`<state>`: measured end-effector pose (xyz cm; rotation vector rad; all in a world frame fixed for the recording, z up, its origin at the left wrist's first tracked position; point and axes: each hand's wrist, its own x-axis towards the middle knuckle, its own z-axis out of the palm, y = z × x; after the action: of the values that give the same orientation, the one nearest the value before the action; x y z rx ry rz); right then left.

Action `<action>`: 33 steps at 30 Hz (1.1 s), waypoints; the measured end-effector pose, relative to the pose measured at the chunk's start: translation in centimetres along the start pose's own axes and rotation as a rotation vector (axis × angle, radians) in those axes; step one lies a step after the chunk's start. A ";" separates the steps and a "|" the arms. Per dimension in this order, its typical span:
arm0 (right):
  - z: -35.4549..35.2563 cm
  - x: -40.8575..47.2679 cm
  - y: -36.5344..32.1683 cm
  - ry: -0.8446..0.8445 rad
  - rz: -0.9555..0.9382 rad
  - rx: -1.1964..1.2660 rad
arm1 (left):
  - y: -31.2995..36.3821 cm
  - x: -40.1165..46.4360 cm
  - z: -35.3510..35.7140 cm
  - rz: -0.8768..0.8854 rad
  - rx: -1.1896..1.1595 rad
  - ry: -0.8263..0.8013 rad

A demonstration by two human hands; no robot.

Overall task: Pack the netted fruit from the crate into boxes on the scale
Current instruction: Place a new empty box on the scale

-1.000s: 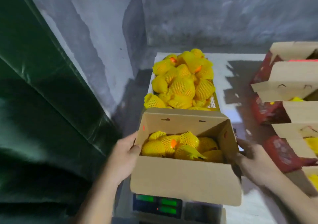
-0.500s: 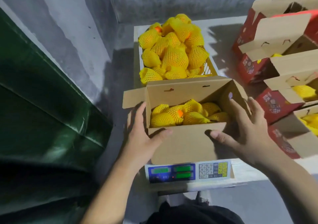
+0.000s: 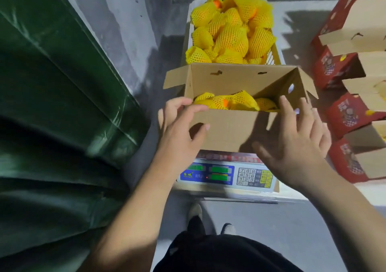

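Plainly, everything turned on where the cardboard box [image 3: 229, 125] sat between the person's two hands. It stood on the electronic scale [image 3: 226, 175], its long side running left to right across the person's front, flaps open, with a shallow layer of netted fruit [image 3: 231, 102] lying in its bottom. Directly beyond it, touching or nearly touching its far wall, was the crate [image 3: 271, 55] heaped with more netted fruit [image 3: 231, 29], so the supply lay straight ahead, past the box, roughly centred between the arms.

The left hand [image 3: 179, 129] was on the box's near left corner, fingers hooked over the top rim and thumb pressed against the front wall, a light grip on the cardboard. The right hand [image 3: 296, 142] hovered at the near right corner with fingers spread and relaxed, grasping nothing; whether its fingertips brushed the box edge I could not tell.

To my eye the box looked only partly filled, so more fruit was likely wanted. The free right hand seemed the better placed to reach over the box to the crate, though either would have to clear the raised back flap. Off to the right, on the counter [image 3: 296, 31], stood red printed boxes [image 3: 342, 115] with their flaps up.
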<state>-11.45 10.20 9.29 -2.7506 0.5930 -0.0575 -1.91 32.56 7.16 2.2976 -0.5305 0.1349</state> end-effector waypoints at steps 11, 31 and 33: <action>-1.5 -3.9 -0.1 -0.123 -0.347 0.409 | -0.2 -5.4 -2.9 -0.089 -0.043 -0.069; -0.6 -7.4 -5.3 -0.237 -0.209 0.466 | -4.0 -6.6 -5.8 -0.106 -0.251 -0.194; -0.9 -7.6 -5.4 -0.215 -0.195 0.494 | -3.4 -6.4 -5.9 -0.104 -0.279 -0.235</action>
<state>-16.32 17.69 12.07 -2.2835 0.2131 0.0415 -5.92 40.99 7.48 2.0718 -0.5111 -0.2487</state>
